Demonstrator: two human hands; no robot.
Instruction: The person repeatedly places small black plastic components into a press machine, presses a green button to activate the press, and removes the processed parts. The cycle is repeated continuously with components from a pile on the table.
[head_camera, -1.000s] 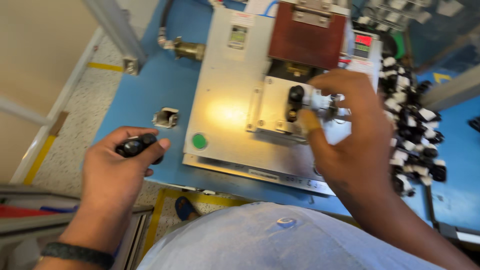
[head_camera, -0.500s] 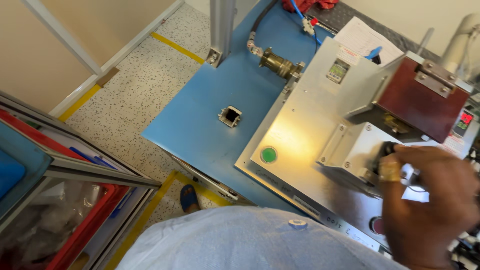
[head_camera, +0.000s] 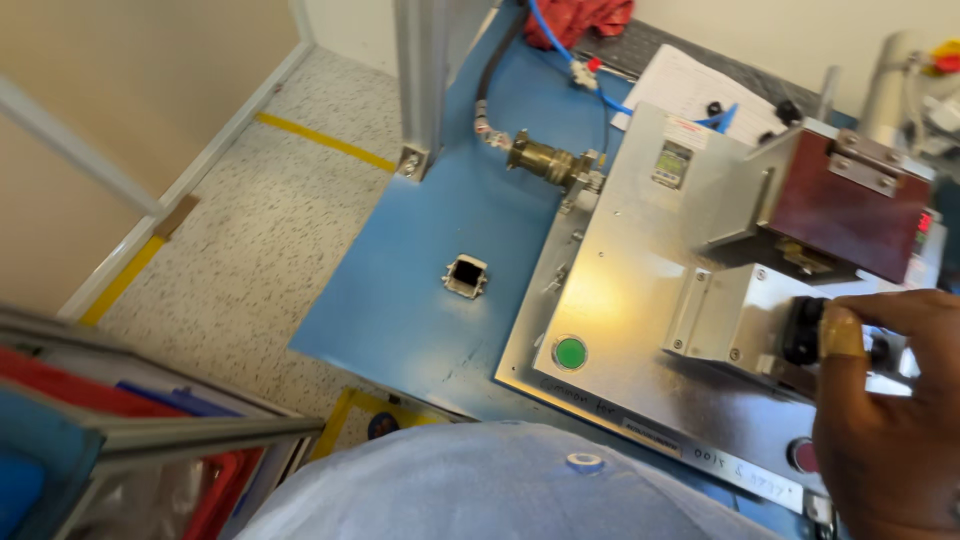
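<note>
My right hand (head_camera: 890, 420) is at the lower right, its fingers closed around a small black part (head_camera: 802, 330) that sits against the end of a silver metal block (head_camera: 725, 315). One finger has a tan wrap on it. The block stands on a silver base plate (head_camera: 640, 250) under a red-brown clamp head (head_camera: 850, 205). My left hand is out of the picture.
On the base plate are a green button (head_camera: 570, 352) and a red button (head_camera: 800, 455). The blue table (head_camera: 420, 300) carries a small square socket (head_camera: 466, 275), a brass connector (head_camera: 545, 160) and an aluminium post (head_camera: 420, 70). Red crates (head_camera: 215, 490) stand at lower left.
The view has swung left and down toward the floor. My left hand, which held a small black part, has left the picture. My right hand has stayed at the metal block.
</note>
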